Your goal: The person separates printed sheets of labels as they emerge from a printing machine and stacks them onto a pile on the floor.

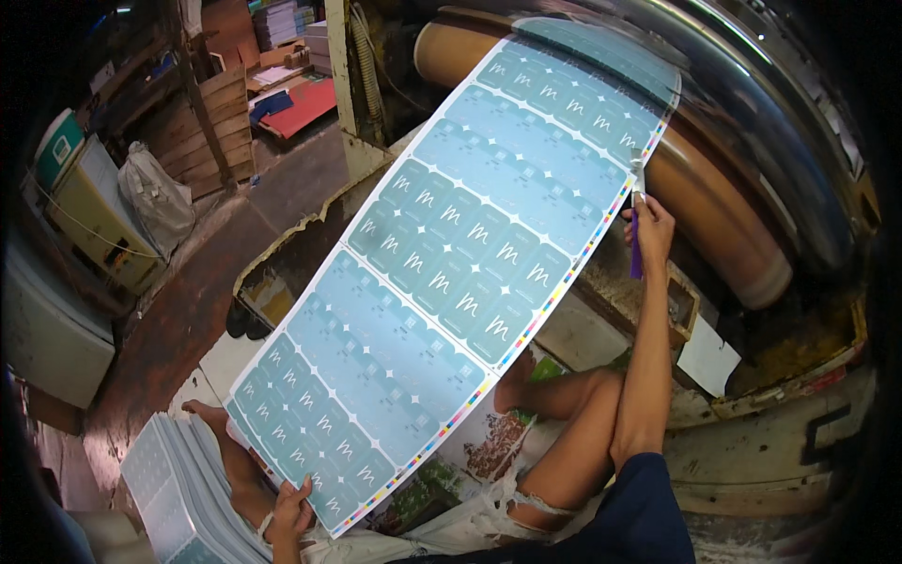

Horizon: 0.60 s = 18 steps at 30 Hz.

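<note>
A long printed sheet point(427, 249), blue and teal with white lettering and a colour bar down its right edge, runs from a shiny roller at the far right toward my lap. Its near left corner is pinched in my left hand point(290, 509), thumb on top. At the sheet's right edge, close to the roller, my right hand point(651, 226) is closed around a slim purple-handled tool point(636, 246). A pale tip shows above those fingers; its exact kind is unclear. Left of my legs lies a thick stack of similar printed sheets point(169, 479).
A large metal roller point(780, 122) and a brown roller point(723, 216) curve along the right. A worn metal trough point(282, 254) lies beneath the sheet. At the far left are a white sack point(155, 197), a cabinet point(99, 211) and a red board point(301, 108).
</note>
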Motion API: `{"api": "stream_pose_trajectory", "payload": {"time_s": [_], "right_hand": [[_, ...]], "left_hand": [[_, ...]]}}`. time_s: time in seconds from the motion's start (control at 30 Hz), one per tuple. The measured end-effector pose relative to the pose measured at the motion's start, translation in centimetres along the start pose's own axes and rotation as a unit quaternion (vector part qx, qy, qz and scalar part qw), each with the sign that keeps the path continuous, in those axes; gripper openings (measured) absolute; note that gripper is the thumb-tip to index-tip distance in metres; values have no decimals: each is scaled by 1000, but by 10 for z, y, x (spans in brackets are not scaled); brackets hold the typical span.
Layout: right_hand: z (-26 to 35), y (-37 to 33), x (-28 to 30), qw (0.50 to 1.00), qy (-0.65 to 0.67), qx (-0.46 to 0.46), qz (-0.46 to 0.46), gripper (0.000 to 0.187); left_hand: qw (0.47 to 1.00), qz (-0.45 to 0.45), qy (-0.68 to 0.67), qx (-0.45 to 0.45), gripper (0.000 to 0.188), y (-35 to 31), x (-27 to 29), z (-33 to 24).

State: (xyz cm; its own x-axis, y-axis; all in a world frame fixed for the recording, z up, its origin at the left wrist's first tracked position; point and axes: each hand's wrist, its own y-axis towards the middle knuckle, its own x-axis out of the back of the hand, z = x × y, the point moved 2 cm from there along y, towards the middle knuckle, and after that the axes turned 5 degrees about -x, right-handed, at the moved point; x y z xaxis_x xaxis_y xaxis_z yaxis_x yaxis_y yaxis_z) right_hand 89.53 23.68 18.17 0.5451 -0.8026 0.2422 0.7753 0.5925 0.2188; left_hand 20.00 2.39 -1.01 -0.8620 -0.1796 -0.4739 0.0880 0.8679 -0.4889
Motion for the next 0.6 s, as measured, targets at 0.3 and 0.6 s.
{"api": "stream_pose_trajectory", "payload": {"time_s": [0.3, 0.6], "right_hand": [[47, -14, -5, 894, -243, 344, -150, 50], [44, 55, 14, 806, -383, 397, 213, 60]], "left_hand": [[999, -20, 18, -33, 37, -6, 22, -7], [986, -99, 86, -106, 37, -34, 32, 25]]}}
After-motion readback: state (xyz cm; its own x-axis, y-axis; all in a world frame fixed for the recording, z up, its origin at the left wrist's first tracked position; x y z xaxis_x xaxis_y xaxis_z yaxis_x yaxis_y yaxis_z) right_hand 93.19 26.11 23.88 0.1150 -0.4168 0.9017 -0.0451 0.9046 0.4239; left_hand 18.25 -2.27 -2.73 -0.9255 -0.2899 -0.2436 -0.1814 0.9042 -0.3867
